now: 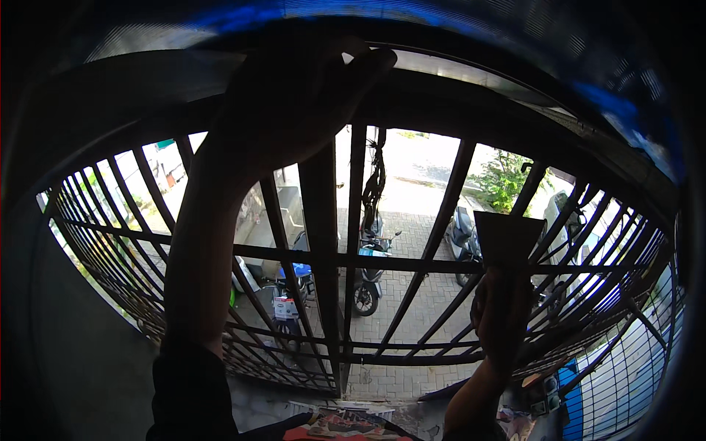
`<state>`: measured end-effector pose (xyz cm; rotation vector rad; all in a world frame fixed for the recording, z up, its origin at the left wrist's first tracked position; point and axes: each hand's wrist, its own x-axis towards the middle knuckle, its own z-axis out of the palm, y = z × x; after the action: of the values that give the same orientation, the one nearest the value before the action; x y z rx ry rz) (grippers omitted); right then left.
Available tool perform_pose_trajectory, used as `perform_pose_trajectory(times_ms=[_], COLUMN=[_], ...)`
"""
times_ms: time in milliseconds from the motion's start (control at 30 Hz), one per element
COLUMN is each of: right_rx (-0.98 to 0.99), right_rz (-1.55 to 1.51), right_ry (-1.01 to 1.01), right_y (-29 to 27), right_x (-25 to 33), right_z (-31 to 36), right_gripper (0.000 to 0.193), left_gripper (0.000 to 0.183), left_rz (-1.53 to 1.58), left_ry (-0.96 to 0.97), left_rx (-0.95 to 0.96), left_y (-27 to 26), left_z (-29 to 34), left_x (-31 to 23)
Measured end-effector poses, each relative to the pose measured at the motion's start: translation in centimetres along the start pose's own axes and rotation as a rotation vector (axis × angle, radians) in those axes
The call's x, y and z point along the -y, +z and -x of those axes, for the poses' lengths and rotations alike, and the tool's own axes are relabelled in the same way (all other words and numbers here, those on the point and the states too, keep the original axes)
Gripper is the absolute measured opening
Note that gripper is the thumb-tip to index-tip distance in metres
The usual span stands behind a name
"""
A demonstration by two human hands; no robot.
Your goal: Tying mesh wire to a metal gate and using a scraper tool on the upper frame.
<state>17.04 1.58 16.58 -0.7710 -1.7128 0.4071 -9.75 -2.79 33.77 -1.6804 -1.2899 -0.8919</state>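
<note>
My left hand (294,103) is raised high, dark against the light, with its thumb and fingers hooked over the dark top beam (441,99) of a barred metal grille. Most of its fingers are lost in shadow. Lower and to the right, my right hand (501,316) is closed around the handle of a putty knife (510,237). Its broad, flat blade widens upward and stands upright in front of the grille bars (445,213). Whether the blade touches the bars, I cannot tell.
Dark cords or rags (373,184) hang on the middle bars. Beyond the grille, several motorcycles are parked on brick paving (412,301), one of them a scooter (366,290) near the middle. A green bush (504,180) grows farther back. Blue sheeting (243,16) runs overhead.
</note>
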Motion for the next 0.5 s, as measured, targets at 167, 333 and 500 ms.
perform_pose_trajectory(times_ms=[167,333,500], right_rx=[0.047,0.1,-0.034], right_rz=[0.255,0.397,0.609], right_ry=[-0.093,-0.13,-0.36], right_y=[-0.1,-2.0,-3.6], right_x=[-2.0,-2.6,-4.2], right_z=[1.8,2.9,3.6], right_gripper=[0.019,0.026,0.033], left_gripper=[0.039,0.041,0.031], left_rz=[0.068,0.355,0.474], left_ry=[-0.05,-0.048,-0.257], left_rx=[0.537,0.619,0.724], left_y=[-0.6,-0.1,-0.7], left_z=[-5.8,-7.2,-7.5], left_x=[0.9,-0.8,-1.4])
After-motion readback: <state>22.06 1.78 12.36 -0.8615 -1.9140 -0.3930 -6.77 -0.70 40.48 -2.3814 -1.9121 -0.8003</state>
